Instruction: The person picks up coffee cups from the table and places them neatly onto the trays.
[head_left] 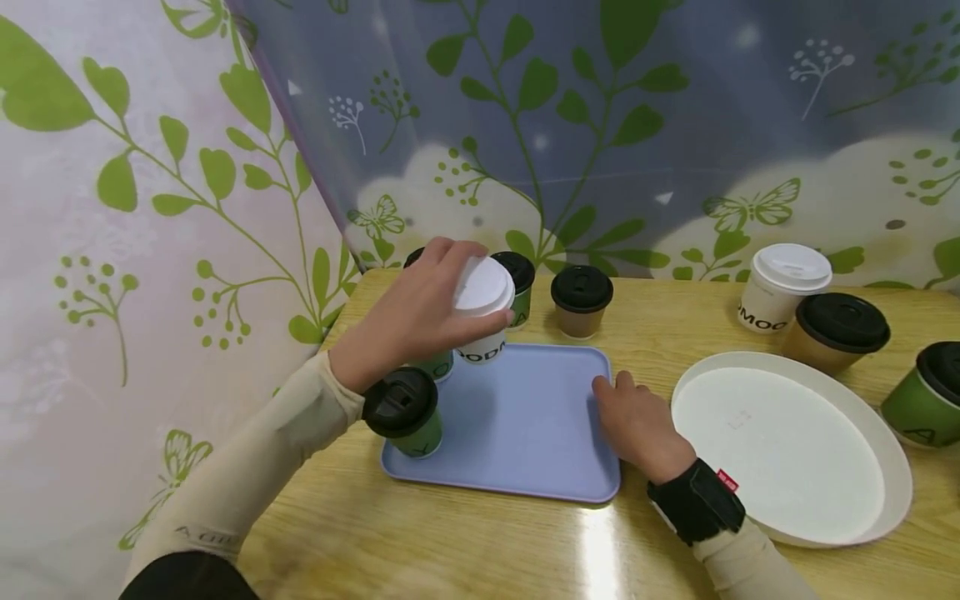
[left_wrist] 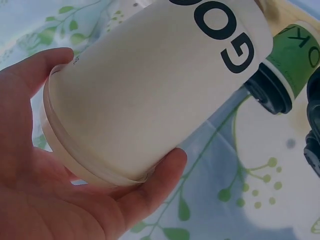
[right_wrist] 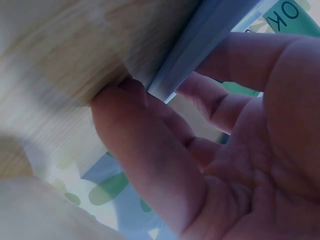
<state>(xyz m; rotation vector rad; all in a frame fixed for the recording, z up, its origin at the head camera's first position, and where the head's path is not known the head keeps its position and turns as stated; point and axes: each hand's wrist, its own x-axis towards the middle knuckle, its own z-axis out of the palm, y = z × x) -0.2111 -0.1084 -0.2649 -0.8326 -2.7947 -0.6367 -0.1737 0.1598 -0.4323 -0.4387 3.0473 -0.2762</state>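
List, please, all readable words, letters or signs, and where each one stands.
"GO" (left wrist view) and "OOD" (head view): held white cup, text partly cut off.
"MOO": back-right white cup.
"Y": front-left green cup.
"O": green cup just behind it.
"A": far-right green cup.
"A", seemingly: green cup behind the held one.
"OK": a green cup in each wrist view.
Too small or blurred: red wristband tag, left sleeve lettering.
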